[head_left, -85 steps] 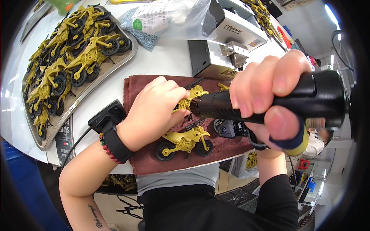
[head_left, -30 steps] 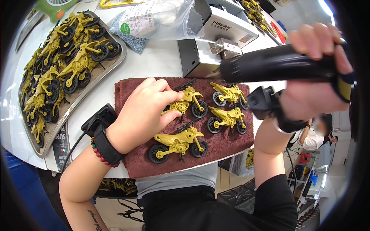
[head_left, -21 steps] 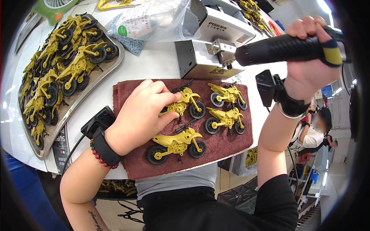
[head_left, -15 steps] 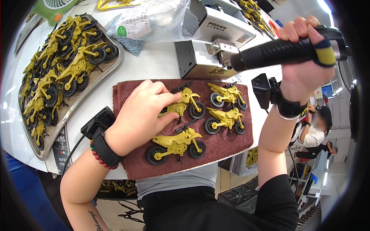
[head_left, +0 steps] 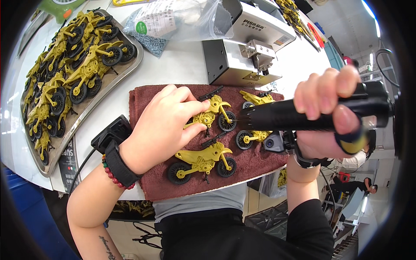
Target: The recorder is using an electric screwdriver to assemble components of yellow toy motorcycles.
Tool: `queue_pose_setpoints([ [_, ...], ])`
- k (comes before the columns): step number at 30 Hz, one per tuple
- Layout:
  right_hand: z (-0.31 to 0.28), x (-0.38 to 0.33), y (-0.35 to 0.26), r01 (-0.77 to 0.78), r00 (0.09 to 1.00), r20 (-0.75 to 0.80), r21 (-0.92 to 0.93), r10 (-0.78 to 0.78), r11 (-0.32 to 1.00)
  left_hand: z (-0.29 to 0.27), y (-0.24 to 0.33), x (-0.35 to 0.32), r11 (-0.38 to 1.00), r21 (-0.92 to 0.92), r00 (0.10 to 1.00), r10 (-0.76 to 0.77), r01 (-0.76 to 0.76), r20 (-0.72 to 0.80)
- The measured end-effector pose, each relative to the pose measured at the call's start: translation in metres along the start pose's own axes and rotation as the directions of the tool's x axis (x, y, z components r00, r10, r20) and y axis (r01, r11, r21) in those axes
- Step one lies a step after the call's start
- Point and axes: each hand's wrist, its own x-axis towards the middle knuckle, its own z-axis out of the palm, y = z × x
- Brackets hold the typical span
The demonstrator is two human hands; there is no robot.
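My left hand (head_left: 162, 123) presses a yellow toy motorcycle (head_left: 209, 116) with black wheels between thumb and fingers, its rear part hidden beneath them. It lies on its side on a brown towel (head_left: 156, 188). My right hand (head_left: 323, 99) is wrapped round a black electric screwdriver (head_left: 277, 116), held almost level above the towel. The screwdriver's tip appears close to that motorcycle's front wheel; whether they touch I cannot tell. Nearer me lies a second toy motorcycle (head_left: 200, 163). Two more, an upper one (head_left: 255, 98) and a lower one (head_left: 251, 138), are partly covered by the screwdriver and my right wrist.
A metal tray (head_left: 138, 60) heaped with yellow toy motorcycles stands at the left. Behind the towel are a screw feeder (head_left: 264, 26) and a clear bag (head_left: 190, 21) with small screws. More yellow parts (head_left: 292, 15) lie at the far right, and people sit in the background.
My right hand has brought the screwdriver down and left, from the screw feeder's front to above the toy motorcycles. My left hand keeps its hold on the same motorcycle.
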Motion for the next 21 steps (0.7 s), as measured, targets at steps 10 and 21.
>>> queue_pose_setpoints([
  [10,0.004,-0.003,0.002,0.023,0.999,0.043,-0.032,-0.021,0.999,0.000,0.003,0.001,1.000,-0.003,1.000,0.005,-0.005,0.013],
  [21,-0.036,0.016,-0.048,0.163,0.978,0.081,0.264,-0.190,0.951,0.000,0.008,0.005,0.993,0.104,0.997,0.041,-0.048,0.069],
])
